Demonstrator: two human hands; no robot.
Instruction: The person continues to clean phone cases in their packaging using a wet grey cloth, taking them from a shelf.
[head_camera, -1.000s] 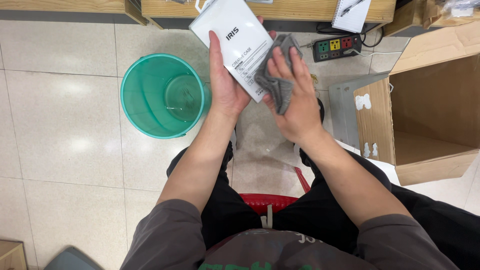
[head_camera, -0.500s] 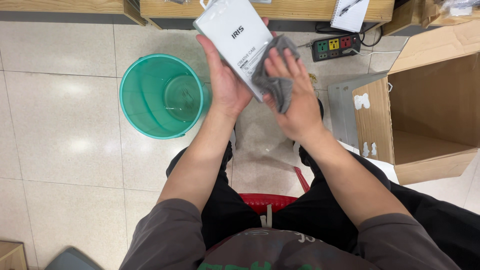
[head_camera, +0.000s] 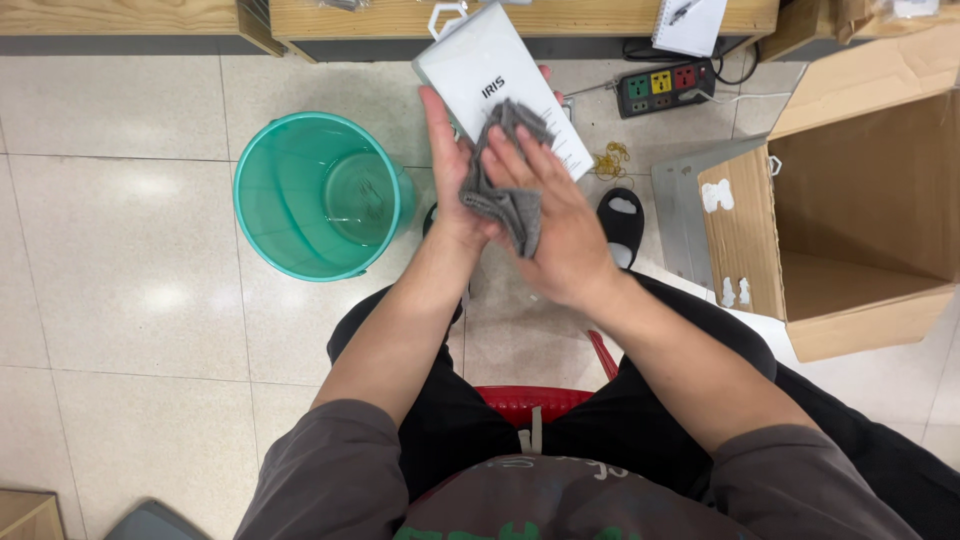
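My left hand (head_camera: 450, 165) holds a flat white rectangular device (head_camera: 497, 75) from below, tilted up toward the camera. With my right hand (head_camera: 555, 215) I press a crumpled grey cloth (head_camera: 505, 195) against the lower part of the device's face. The cloth hangs down between my two palms. I am seated on a red stool (head_camera: 530, 400), and both forearms reach forward over my lap.
A teal plastic bucket (head_camera: 315, 195) stands on the tiled floor at my left. An open cardboard box (head_camera: 850, 200) lies at the right beside a grey panel (head_camera: 680, 215). A power strip (head_camera: 665, 88), a notepad (head_camera: 690, 25) and wooden furniture (head_camera: 350, 18) line the far side.
The white device has shifted slightly up and right. My right hand with the cloth has slid down and left across its face, gathering the cloth lower between my hands.
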